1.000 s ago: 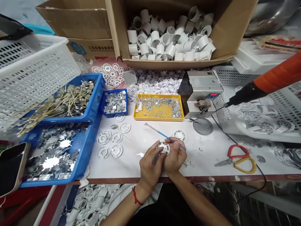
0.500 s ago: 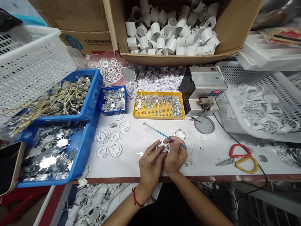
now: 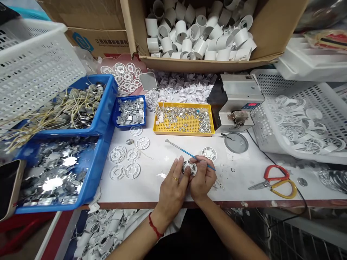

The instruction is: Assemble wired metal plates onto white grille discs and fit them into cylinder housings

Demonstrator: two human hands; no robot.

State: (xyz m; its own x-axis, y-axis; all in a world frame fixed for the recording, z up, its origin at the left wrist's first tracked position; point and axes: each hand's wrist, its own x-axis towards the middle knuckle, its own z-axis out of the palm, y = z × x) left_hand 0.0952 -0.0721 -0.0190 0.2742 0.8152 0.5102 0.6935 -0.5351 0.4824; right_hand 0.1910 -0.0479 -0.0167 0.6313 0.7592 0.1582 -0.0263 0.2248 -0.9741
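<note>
Between both hands, just above the near part of the white table, is a round white plastic piece (image 3: 193,167) with a grey metal part in its middle. My left hand (image 3: 173,184) grips its left side, fingers bent over it. My right hand (image 3: 202,180) pinches its right side and also holds a thin blue-handled brush (image 3: 180,148), whose bristles point to the far left. Another white ring piece (image 3: 209,154) lies just beyond my right hand. Several similar white rings (image 3: 132,170) lie to the left, beside a small metal part with a wire (image 3: 130,142).
A yellow tray (image 3: 184,133) of small metal parts stands ahead, with a metal machine (image 3: 238,97) to its right. Blue bins (image 3: 93,180) are at left. Scissors (image 3: 273,182) and a grey round lid (image 3: 235,143) lie right. A cardboard box (image 3: 214,65) of white cups stands behind.
My left hand has turned a little, its fingers now straighter and its thumb over the middle of the round piece. My right hand keeps the brush almost in the same place.
</note>
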